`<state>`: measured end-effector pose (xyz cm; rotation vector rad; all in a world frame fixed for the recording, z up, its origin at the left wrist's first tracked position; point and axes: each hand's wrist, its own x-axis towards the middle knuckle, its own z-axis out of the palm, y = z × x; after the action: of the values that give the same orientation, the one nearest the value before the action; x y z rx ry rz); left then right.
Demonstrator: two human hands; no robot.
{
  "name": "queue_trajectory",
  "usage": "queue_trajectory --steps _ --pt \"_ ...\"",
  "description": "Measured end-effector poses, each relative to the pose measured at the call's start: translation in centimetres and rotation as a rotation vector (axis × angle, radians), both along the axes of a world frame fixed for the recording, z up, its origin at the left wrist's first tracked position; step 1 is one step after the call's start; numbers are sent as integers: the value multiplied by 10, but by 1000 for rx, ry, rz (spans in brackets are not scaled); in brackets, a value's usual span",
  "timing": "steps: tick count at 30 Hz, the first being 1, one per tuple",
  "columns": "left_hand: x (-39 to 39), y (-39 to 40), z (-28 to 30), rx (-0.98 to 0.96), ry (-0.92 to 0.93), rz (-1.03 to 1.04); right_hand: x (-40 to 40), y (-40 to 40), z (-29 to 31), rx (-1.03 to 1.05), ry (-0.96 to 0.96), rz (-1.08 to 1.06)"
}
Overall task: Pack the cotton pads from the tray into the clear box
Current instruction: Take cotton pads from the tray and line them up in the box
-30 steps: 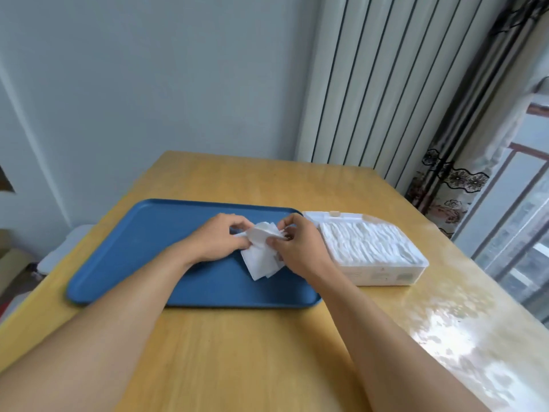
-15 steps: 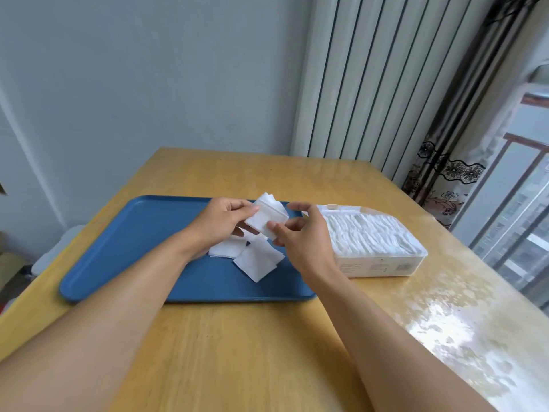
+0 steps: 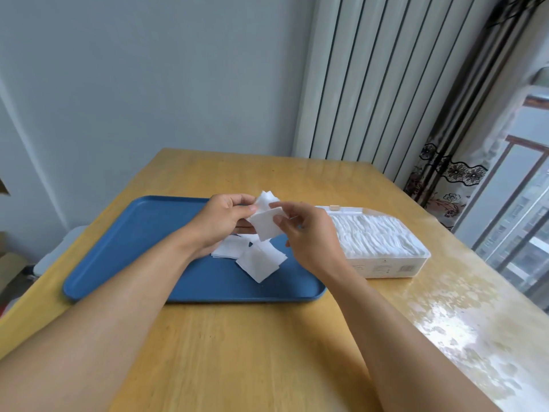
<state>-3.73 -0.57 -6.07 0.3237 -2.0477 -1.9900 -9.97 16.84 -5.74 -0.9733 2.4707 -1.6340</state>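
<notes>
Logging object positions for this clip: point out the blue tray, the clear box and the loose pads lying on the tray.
blue tray [image 3: 133,239]: head view, bare floor of its left half.
clear box [image 3: 386,267]: head view, near side wall.
loose pads [image 3: 261,261]: head view, middle of the front pad.

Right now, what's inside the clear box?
The clear box is packed with rows of white cotton pads, filling it close to the rim. Whatever lies beneath the top layer is covered, so I cannot see it.
</notes>
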Motion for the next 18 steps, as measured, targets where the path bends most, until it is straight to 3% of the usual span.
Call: queue_trajectory --steps 8,12,18 --pt "4 10 7 8 -34 -166 -6 6 2 -83 38 -106" --pt "4 14 9 91 -37 -168 -7 7 3 -36 54 -93" --pt "5 14 6 49 -59 -118 -6 7 3 30 34 -95"
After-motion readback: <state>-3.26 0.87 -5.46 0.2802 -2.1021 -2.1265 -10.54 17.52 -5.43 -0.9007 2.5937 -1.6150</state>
